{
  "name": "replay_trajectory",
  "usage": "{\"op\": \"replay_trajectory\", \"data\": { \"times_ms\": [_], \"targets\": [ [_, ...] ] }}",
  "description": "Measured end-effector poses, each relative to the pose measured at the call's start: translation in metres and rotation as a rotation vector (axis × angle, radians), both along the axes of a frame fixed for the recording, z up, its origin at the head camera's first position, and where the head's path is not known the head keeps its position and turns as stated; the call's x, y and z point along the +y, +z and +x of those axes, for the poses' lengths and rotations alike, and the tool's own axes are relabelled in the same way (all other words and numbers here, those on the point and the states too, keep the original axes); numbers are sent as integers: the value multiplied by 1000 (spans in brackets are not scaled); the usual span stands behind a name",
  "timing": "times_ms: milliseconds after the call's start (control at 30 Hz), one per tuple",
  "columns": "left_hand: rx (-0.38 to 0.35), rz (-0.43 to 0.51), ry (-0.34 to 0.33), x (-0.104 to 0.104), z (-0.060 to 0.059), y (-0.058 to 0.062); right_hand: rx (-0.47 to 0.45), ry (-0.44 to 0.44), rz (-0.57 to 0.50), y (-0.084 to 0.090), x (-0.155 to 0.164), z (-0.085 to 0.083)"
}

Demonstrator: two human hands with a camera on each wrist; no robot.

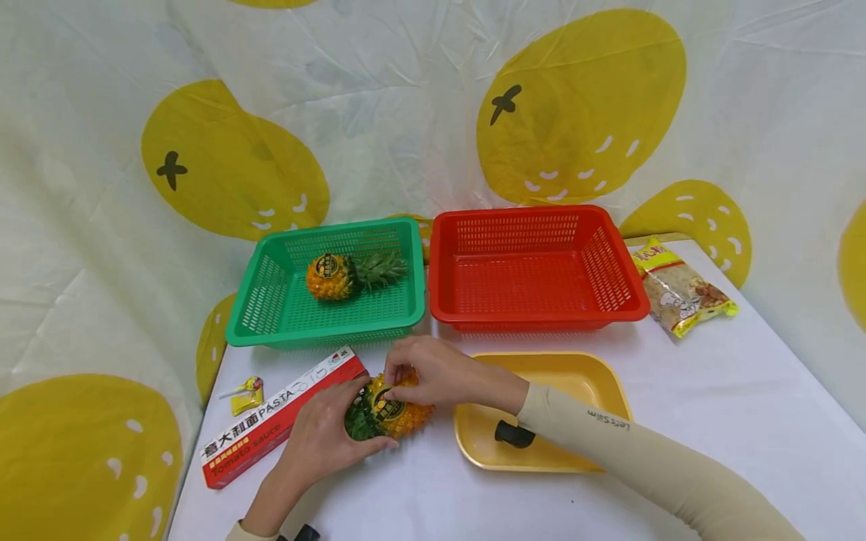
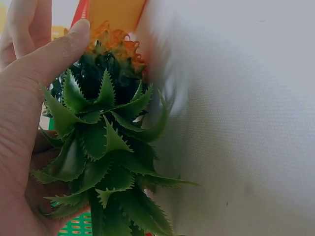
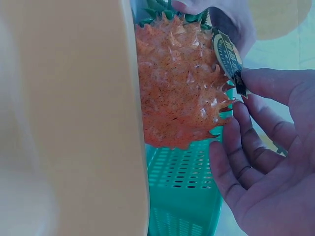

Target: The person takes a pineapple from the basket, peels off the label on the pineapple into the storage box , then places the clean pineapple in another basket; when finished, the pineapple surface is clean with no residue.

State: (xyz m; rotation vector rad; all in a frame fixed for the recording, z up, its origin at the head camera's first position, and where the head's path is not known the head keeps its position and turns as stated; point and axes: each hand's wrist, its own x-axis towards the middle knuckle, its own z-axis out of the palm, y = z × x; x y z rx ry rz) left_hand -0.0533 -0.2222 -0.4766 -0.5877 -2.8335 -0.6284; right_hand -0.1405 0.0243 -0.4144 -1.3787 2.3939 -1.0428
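A toy-like orange pineapple (image 1: 414,421) with a green crown (image 2: 110,162) lies on the white table. My left hand (image 1: 330,427) holds it around the crown end, thumb on the near side and fingers on the far side. A round black-and-gold label (image 3: 227,55) sits on the fruit's upper side. With thumb and forefinger, my right hand (image 1: 433,372) pinches the label's edge, which appears lifted from the skin in the right wrist view. The other right fingers curl loosely beside the fruit. Under the left hand's fingers, part of the crown is hidden.
Behind stand a green basket (image 1: 325,336) holding another labelled pineapple (image 1: 329,278) and a red basket (image 1: 534,314). A yellow tray (image 1: 541,460) lies beneath the right forearm. Left are a pasta box (image 1: 284,421), a lollipop (image 1: 252,384) and a yellow packet (image 1: 246,400); far right, a snack bag (image 1: 679,289).
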Motion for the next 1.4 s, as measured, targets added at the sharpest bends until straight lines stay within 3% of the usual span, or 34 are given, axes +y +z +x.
{"op": "replay_trajectory", "data": {
  "times_ms": [233, 500, 700, 1233, 1400],
  "targets": [
    [12, 2, -12, -1, -1, 0, -22, 29, -25, 2, 2, 1],
    [11, -1, -15, -1, 0, -1, -155, 59, -88, 9, 9, 4],
    [21, -4, -20, -1, 0, -2, -203, 51, -124, 17, 23, 7],
    [0, -7, -4, -1, 0, -2, -448, -149, -168, 16, 65, 7],
    [-1, -11, -2, 0, 0, -1, -444, -184, -160, 13, 80, 7]
  ]
}}
